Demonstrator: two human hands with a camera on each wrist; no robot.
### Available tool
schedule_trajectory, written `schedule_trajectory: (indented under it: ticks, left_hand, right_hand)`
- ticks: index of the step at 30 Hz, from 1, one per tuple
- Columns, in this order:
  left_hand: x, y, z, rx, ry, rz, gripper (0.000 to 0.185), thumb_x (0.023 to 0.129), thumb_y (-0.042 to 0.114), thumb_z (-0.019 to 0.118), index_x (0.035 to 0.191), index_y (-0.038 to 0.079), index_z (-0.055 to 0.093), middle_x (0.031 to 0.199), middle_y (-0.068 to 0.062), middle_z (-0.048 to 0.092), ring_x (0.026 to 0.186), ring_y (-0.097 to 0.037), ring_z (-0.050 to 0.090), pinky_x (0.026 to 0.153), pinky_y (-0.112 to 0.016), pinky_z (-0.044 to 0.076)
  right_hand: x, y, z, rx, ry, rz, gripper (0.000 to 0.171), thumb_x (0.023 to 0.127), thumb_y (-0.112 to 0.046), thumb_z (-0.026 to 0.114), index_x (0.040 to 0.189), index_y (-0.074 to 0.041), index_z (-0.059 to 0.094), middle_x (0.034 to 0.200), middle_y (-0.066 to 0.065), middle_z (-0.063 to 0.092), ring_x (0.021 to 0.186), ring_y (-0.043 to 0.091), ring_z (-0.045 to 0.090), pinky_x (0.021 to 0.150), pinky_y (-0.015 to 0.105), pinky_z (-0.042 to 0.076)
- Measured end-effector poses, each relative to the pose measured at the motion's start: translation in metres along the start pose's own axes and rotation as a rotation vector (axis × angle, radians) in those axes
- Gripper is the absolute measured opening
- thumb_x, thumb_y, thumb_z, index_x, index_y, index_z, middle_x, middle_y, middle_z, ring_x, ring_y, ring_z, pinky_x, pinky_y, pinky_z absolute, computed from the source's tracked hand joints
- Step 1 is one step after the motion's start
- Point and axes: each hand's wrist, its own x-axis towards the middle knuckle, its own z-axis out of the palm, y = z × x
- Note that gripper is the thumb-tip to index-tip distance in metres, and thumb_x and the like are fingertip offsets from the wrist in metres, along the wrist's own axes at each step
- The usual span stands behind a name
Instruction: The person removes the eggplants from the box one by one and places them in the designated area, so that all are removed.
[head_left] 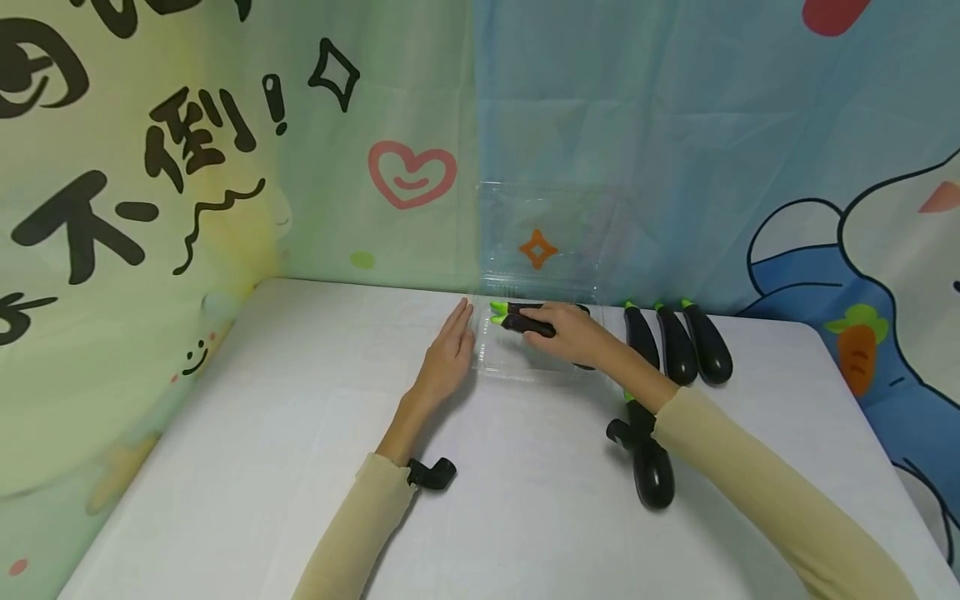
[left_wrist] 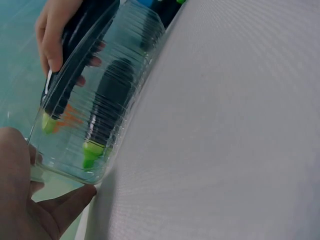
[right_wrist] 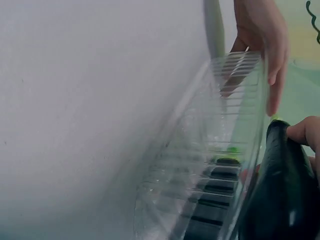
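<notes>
while the clear plastic box (head_left: 525, 354) sits near the back edge of the white table (head_left: 300, 467), its lid standing open against the cartoon backdrop (head_left: 675, 150), a glossy dark eggplant (head_left: 525, 321) with a bright green stem is being held just over the tray. it looks almost black, smooth, with a small shine on its skin. a second eggplant (left_wrist: 107, 115) already lies inside the ribbed tray, green tip pointing left in the head view.

the right hand (head_left: 570, 333) reaches across from the right, fingers curled round the eggplant, thumb (left_wrist: 52, 42) on top, gripping it lengthwise. the left hand (head_left: 450, 354) lies flat with straight fingers against the left wall of the box, touching its rim and steadying it; nothing is clasped in it.

three more eggplants (head_left: 678, 342) lie side by side to the right of the box, stems toward the backdrop, and another one (head_left: 648, 462) rests nearer the front, under the right forearm. both sleeves are a pale beige.
</notes>
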Motion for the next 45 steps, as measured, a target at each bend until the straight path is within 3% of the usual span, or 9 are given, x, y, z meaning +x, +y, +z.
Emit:
schedule_trajectory:
  ticks: [7, 14, 22, 28, 35, 39, 43, 45]
  left_hand:
    - [-0.001, 0.0, 0.0, 0.004, 0.005, -0.01, 0.047, 0.098, 0.019, 0.034, 0.144, 0.01, 0.03, 0.153, -0.001, 0.024, 0.14, -0.014, 0.024, 0.114, -0.036, 0.025]
    - [0.0, -0.001, 0.002, 0.008, 0.004, -0.009, 0.047, 0.098, 0.019, 0.034, 0.144, 0.011, 0.03, 0.153, 0.0, 0.024, 0.14, -0.014, 0.025, 0.114, -0.036, 0.025]
    - [0.0, -0.002, 0.002, 0.014, 0.006, -0.005, 0.047, 0.098, 0.02, 0.033, 0.144, 0.011, 0.03, 0.153, 0.002, 0.024, 0.14, -0.013, 0.025, 0.114, -0.036, 0.026]
    - [0.0, -0.002, 0.002, 0.007, 0.01, -0.002, 0.047, 0.098, 0.019, 0.034, 0.144, 0.01, 0.031, 0.153, 0.0, 0.025, 0.14, -0.013, 0.024, 0.114, -0.035, 0.025]
    - [0.0, -0.002, 0.002, 0.002, 0.009, -0.007, 0.047, 0.098, 0.019, 0.034, 0.144, 0.011, 0.03, 0.153, 0.002, 0.024, 0.14, -0.012, 0.024, 0.114, -0.035, 0.025]
    - [0.0, -0.002, 0.003, -0.004, 0.006, -0.011, 0.047, 0.098, 0.018, 0.035, 0.145, 0.012, 0.03, 0.153, 0.002, 0.024, 0.14, -0.012, 0.023, 0.114, -0.035, 0.025]
    - [0.0, -0.002, 0.003, 0.0, 0.003, -0.005, 0.047, 0.098, 0.017, 0.035, 0.145, 0.012, 0.029, 0.154, 0.002, 0.024, 0.14, -0.013, 0.024, 0.114, -0.035, 0.025]
    - [0.0, -0.003, 0.002, 0.0, 0.005, 0.001, 0.047, 0.098, 0.017, 0.034, 0.145, 0.011, 0.029, 0.153, 0.001, 0.024, 0.141, -0.014, 0.024, 0.114, -0.036, 0.025]
  right_hand:
    - [-0.011, -0.007, -0.005, 0.043, -0.009, -0.001, 0.054, 0.088, -0.029, 0.051, 0.139, -0.013, 0.041, 0.13, 0.016, 0.05, 0.111, 0.031, 0.052, 0.086, 0.048, 0.046]
    - [-0.023, -0.012, -0.006, 0.099, 0.096, -0.026, 0.049, 0.087, -0.03, 0.057, 0.134, -0.015, 0.048, 0.131, 0.012, 0.053, 0.097, 0.024, 0.058, 0.073, 0.036, 0.048]
    - [-0.039, -0.011, -0.006, 0.205, 0.158, -0.062, 0.05, 0.089, -0.033, 0.058, 0.135, -0.016, 0.047, 0.136, 0.012, 0.051, 0.122, 0.03, 0.049, 0.095, 0.049, 0.045]
    - [-0.054, -0.011, -0.004, 0.24, 0.204, 0.03, 0.053, 0.089, -0.038, 0.056, 0.138, -0.021, 0.043, 0.137, 0.012, 0.049, 0.125, 0.032, 0.046, 0.097, 0.052, 0.042]
    - [-0.077, -0.014, -0.003, 0.296, 0.238, 0.098, 0.054, 0.089, -0.021, 0.056, 0.14, -0.023, 0.04, 0.134, 0.009, 0.048, 0.124, 0.031, 0.044, 0.093, 0.053, 0.042]
    - [-0.093, -0.013, -0.003, 0.292, 0.299, 0.115, 0.052, 0.088, -0.024, 0.058, 0.138, -0.021, 0.044, 0.137, 0.008, 0.044, 0.125, 0.031, 0.043, 0.092, 0.053, 0.042]
    - [-0.109, -0.011, -0.003, 0.297, 0.361, 0.17, 0.048, 0.088, -0.03, 0.06, 0.133, -0.022, 0.048, 0.136, 0.008, 0.046, 0.115, 0.03, 0.049, 0.084, 0.049, 0.046]
    - [-0.118, -0.009, -0.002, 0.297, 0.386, 0.196, 0.046, 0.088, -0.029, 0.06, 0.132, -0.022, 0.049, 0.133, 0.007, 0.047, 0.103, 0.027, 0.053, 0.077, 0.04, 0.049]
